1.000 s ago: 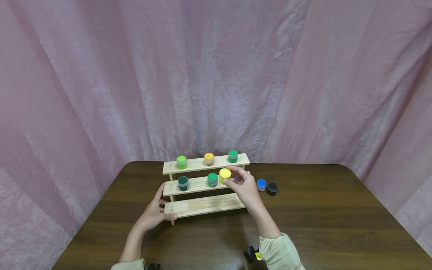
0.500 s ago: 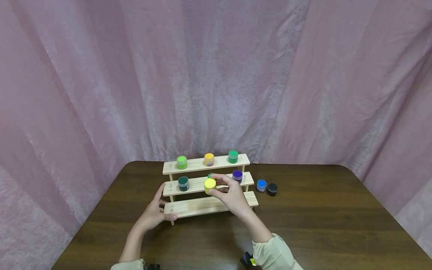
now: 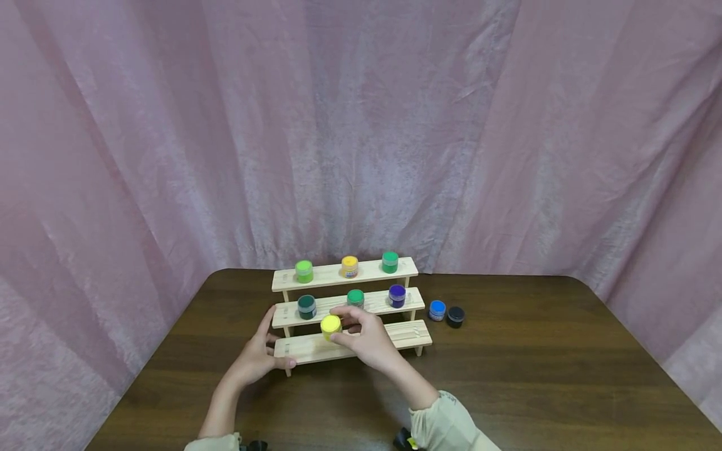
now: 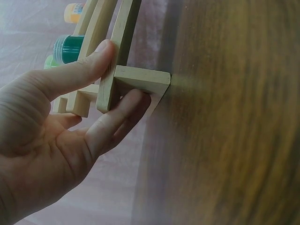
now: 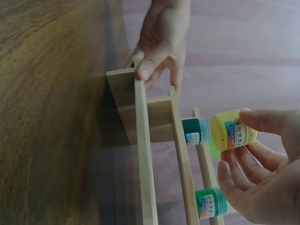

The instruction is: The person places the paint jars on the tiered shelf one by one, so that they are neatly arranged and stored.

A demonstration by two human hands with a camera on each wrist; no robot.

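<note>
Now the yellow jar [image 3: 331, 326] has been carried left and down from over the middle shelf [image 3: 378, 302] to above the bottom shelf [image 3: 309, 349]. Not seated: a gap is shown in the right wrist view. Carry judged well along, support by the shelf pending. Jar is pinched by the right hand [image 3: 365, 338], thumb against fingers, not released. Left hand [image 3: 256, 358] unmoved: rack [image 3: 331, 307] gripped at its left end, thumb on the bottom shelf, fingers underneath; probably being steadied.

Middle shelf is occupied by the dark jar [image 3: 307, 307], green jar [image 3: 355, 297] and purple jar [image 3: 397, 297]. Blue jar [image 3: 437, 311] and black jar [image 3: 455, 317] are parked right of the rack.

Obstructions: bottom shelf's left end partly taken up by the left thumb; knuckles could be caught on the middle shelf's edge.
</note>
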